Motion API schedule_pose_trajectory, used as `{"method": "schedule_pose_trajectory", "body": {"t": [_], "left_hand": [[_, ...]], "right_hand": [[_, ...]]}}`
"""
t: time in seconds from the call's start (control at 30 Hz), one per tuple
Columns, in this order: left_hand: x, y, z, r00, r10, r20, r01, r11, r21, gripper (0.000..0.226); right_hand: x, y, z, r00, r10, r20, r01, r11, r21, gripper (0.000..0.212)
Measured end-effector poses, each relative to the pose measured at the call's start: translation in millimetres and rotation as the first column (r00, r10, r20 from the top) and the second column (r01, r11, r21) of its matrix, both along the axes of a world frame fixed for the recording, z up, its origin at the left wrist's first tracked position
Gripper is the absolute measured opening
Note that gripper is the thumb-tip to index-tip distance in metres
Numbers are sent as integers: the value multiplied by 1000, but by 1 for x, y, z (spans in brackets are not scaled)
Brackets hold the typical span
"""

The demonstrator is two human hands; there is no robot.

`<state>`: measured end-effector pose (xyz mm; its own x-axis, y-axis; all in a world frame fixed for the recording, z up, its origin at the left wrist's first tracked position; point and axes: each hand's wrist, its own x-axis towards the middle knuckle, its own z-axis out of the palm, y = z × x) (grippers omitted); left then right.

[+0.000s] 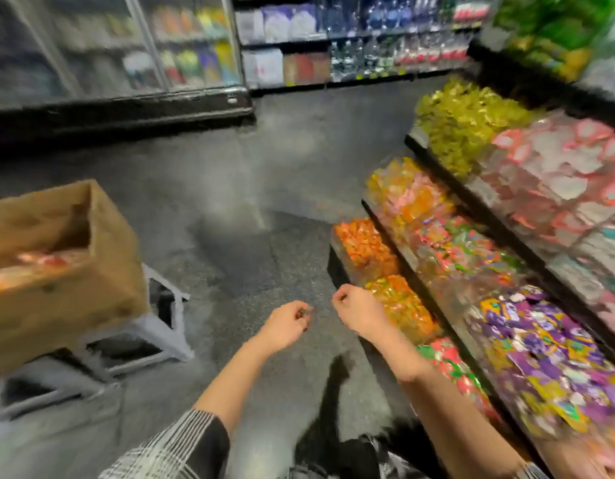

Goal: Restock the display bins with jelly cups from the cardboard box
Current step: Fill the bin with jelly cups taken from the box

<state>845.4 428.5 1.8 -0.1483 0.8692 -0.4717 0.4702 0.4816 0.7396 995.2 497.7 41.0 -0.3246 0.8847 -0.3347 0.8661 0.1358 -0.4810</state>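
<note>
Both our hands, left hand (288,324) & right hand (358,309), hang w/ fingers curled, contents too blurred to tell; jelly cups (33,266) sit in cardboard box (67,288) at left, prob light, slick, best scooped by handfuls

Both hands, left hand (288,323) and right hand (355,307), hang curled between cardboard box (91,271) and display bins (471,271).

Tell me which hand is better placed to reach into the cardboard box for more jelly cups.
Probably the left hand. The cardboard box sits on a stool on the person's left, and the right hand is over by the display bins. Blur hides whether either curled hand holds anything.
</note>
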Motion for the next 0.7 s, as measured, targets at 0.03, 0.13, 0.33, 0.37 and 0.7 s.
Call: {"method": "schedule_pose_trajectory", "body": {"t": [0.03, 0.13, 0.33, 0.37, 0.7], "left_hand": [[-29, -15, 6, 997, 67, -28, -67, 998, 14, 31], [-111, -63, 16, 963, 254, -91, -252, 967, 32, 22], [-245, -145, 29, 817, 564, -115, -562, 825, 57, 29], [-264, -154, 30, 791, 601, -112, -597, 799, 70, 30], [-457, -176, 23, 558, 817, -147, -813, 574, 103, 39]], "right_hand": [[-31, -4, 2, 997, 75, -6, -75, 997, 1, 22], [-122, -18, 9, 956, 292, -32, -293, 956, -20, 21], [-286, -47, 18, 799, 597, -78, -598, 802, 14, 22], [-311, -51, 19, 772, 630, -80, -630, 776, 24, 22], [-554, -50, 3, 533, 839, -110, -840, 540, 55, 25]]}}
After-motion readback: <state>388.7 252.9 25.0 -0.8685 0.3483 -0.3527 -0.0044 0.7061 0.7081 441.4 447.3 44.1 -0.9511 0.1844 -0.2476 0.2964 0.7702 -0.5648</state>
